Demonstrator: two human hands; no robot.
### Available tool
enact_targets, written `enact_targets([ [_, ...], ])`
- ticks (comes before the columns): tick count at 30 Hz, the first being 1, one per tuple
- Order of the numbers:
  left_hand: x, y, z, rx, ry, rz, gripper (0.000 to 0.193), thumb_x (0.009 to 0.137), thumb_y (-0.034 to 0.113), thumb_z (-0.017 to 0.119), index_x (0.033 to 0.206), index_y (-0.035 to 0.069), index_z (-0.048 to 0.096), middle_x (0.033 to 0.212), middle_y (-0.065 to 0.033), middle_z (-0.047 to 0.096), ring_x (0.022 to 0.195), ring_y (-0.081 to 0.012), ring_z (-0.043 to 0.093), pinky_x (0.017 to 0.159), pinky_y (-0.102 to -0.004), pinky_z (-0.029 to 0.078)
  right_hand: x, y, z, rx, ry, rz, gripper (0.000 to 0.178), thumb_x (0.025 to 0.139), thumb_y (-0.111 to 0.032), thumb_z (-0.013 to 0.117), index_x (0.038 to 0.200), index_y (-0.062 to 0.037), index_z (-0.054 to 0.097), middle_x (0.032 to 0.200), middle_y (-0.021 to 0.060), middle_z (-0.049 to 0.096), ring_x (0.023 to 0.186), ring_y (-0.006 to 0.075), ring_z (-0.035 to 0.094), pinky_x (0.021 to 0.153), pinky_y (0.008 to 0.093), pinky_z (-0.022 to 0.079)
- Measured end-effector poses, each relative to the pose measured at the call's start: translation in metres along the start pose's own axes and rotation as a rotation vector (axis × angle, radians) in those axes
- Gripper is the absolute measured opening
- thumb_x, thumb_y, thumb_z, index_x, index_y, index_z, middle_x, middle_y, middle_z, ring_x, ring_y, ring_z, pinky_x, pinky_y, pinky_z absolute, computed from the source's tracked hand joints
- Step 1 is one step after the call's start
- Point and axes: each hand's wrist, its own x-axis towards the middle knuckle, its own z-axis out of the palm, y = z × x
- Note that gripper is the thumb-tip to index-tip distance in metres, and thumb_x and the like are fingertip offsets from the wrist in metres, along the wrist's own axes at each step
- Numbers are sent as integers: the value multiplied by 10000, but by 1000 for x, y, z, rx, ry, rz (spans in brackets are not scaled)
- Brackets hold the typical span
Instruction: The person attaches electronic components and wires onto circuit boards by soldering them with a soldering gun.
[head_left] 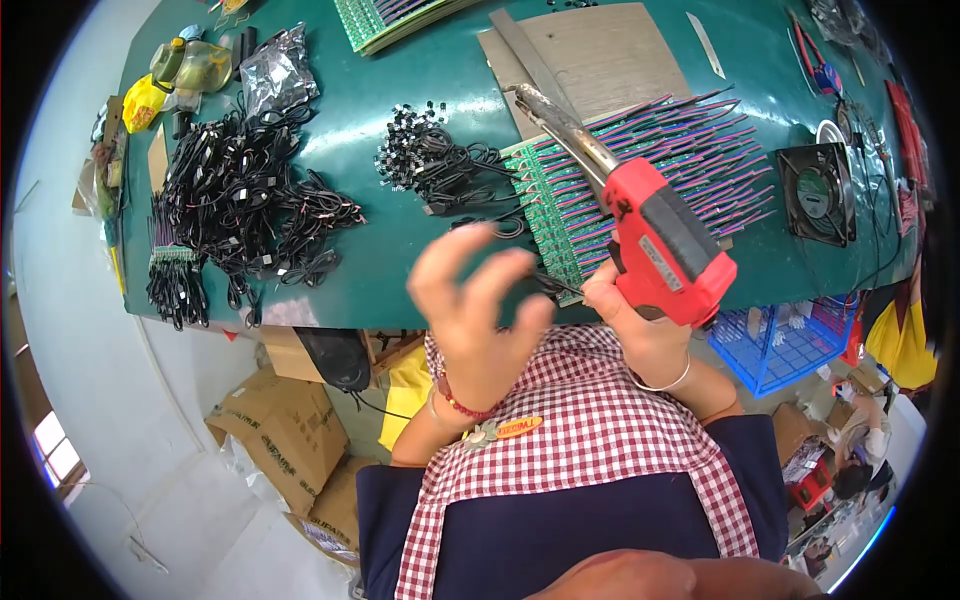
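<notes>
My right hand is wrapped round the grip of a red and black soldering gun. Its metal barrel slants up and left, over a panel of small green circuit boards from which many red, blue and black wires fan out to the right. My left hand, slightly blurred, is raised at the table's near edge with fingers apart and nothing in it. Just beyond it, a bundle of black cables with small dark ends lies against the panel's left side.
A large heap of black cables covers the left of the green table. A brown sheet lies partly under the panel. To the right stands a black fan. A blue wire basket sits below the right edge; cardboard boxes stand lower left.
</notes>
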Motion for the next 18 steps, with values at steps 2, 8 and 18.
enact_targets([
  [2,6,4,2,-122,-265,114,254,666,54,705,891,30,591,887,-85,580,883,-253,578,901,-421,390,0,-3,0,80,-5,34,258,829,-9,621,1061,16,512,816,35,594,724,103,568,652,244,467],
  [8,-12,15,18,-430,-251,-139,102,749,-36,639,802,3,561,678,-94,592,533,-162,557,480,-243,422,17,4,3,173,181,46,451,812,14,605,1217,44,408,758,52,567,641,123,554,590,246,464],
  [18,25,-22,16,-208,-195,-147,126,713,-57,661,767,-12,556,711,-55,521,599,-114,498,519,-224,398,8,11,-21,137,118,72,434,824,-43,621,1202,39,424,733,84,567,649,163,573,608,281,468],
])
